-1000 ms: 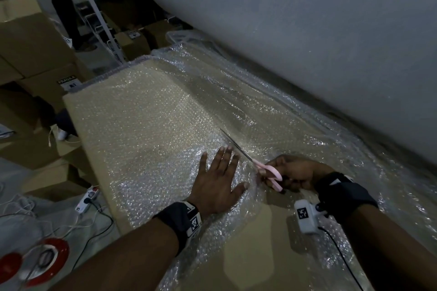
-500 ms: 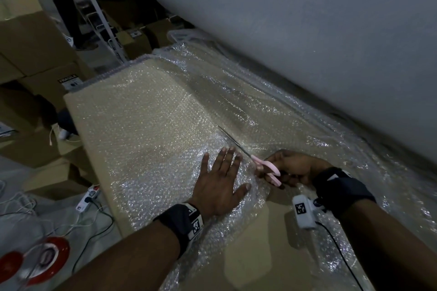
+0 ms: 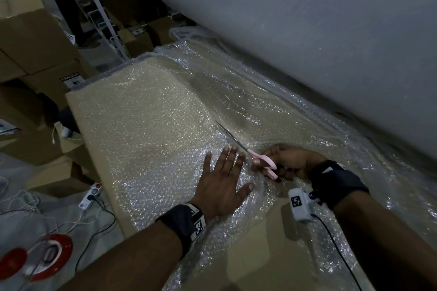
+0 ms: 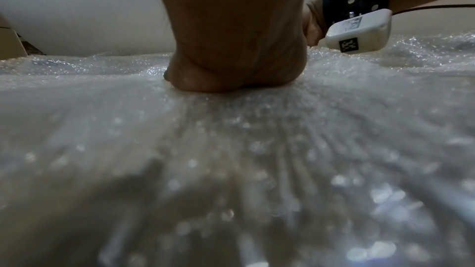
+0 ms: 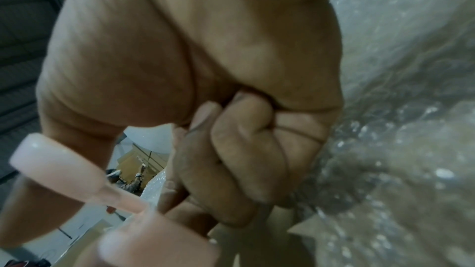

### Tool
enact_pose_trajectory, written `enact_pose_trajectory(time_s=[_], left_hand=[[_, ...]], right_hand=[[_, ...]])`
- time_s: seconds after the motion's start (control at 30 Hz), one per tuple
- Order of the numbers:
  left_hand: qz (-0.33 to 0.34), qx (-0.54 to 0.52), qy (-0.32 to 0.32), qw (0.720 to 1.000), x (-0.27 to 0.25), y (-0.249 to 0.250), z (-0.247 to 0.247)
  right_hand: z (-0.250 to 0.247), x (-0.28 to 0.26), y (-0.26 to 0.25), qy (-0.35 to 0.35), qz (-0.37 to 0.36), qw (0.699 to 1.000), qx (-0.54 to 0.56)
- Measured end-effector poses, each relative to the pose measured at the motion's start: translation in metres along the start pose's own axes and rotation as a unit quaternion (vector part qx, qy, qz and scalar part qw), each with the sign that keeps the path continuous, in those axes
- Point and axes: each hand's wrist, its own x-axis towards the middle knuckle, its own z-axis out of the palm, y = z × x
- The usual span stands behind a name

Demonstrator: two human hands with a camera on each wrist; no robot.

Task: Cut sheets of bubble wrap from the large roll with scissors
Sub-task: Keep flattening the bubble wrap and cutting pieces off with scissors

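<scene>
A sheet of bubble wrap [image 3: 151, 125] lies spread over a cardboard surface, running from the large white roll [image 3: 307, 30] at the upper right. My left hand [image 3: 224, 177] lies flat on the sheet with fingers spread, pressing it down; the left wrist view shows the palm [image 4: 231, 58] on the wrap [image 4: 231, 159]. My right hand [image 3: 288, 163] grips pink-handled scissors [image 3: 262, 160], blades pointing up-left along the cut beside my left fingertips. In the right wrist view my curled fingers [image 5: 231, 149] hold the pink handles [image 5: 66, 170].
Cardboard boxes [image 3: 35, 49] stand stacked at the left, one with a fragile label. A power strip [image 3: 91, 195] with cables and a red tape roll [image 3: 47, 257] lie on the floor at the lower left. A white shelf frame [image 3: 106, 19] stands behind. Bare cardboard [image 3: 255, 255] shows nearest me.
My right hand has pushed the scissors forward, up and to the left along the cut. My left hand has shifted slightly the same way, still flat on the sheet.
</scene>
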Motion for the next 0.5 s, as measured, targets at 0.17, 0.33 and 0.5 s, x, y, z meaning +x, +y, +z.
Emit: enact_pose_trajectory(time_s=[0.17, 0.33, 0.5], left_hand=[[-0.002, -0.008, -0.005, 1.000, 0.000, 0.000, -0.001], [-0.001, -0.008, -0.008, 1.000, 0.001, -0.001, 0.000], [-0.002, -0.025, -0.011, 1.000, 0.000, -0.001, -0.002]], right_hand=[[-0.001, -0.002, -0.006, 0.005, 0.013, 1.000, 0.008], [-0.007, -0.019, -0.006, -0.026, 0.028, 0.999, 0.020], [-0.011, -0.069, -0.007, -0.003, 0.040, 0.999, 0.026]])
